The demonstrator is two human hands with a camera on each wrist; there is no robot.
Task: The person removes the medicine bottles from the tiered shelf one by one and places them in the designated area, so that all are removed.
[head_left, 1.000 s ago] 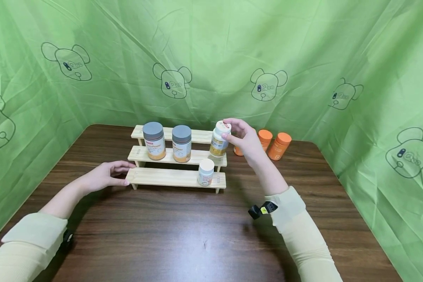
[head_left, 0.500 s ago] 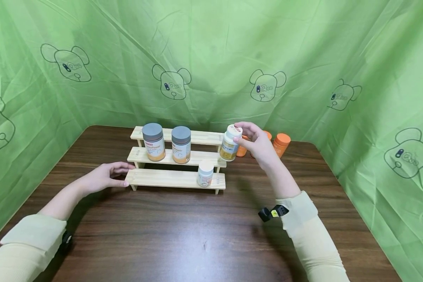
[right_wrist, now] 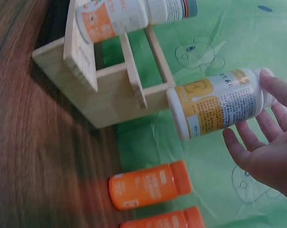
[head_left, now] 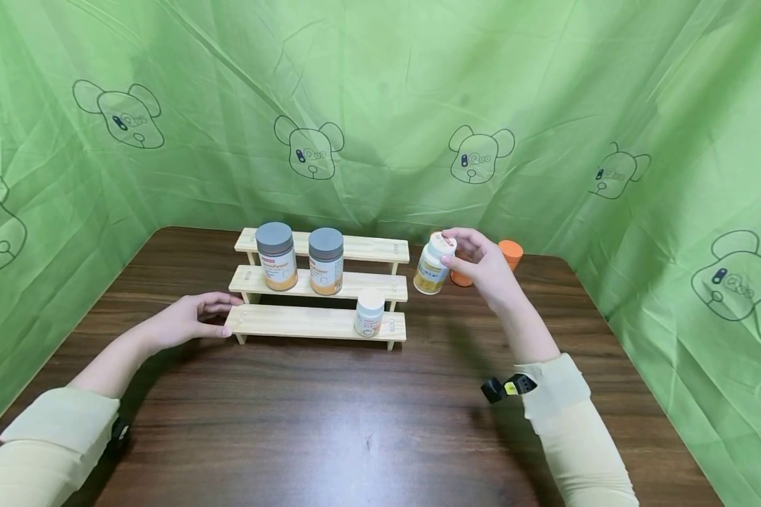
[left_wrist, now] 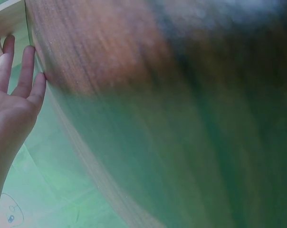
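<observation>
Smoothly rounded gold-labelled bottle [right_wrist: 217, 104], wooden rack [head_left: 292, 322]

Head view: forward, downward, from above the table [head_left: 260, 422]. Wrist views: close in, turned sideways. Head and right wrist both catch the rack [head_left: 294, 322].

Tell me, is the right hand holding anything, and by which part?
Yes: the right hand holds the gold-labelled bottle by its white cap.
</observation>
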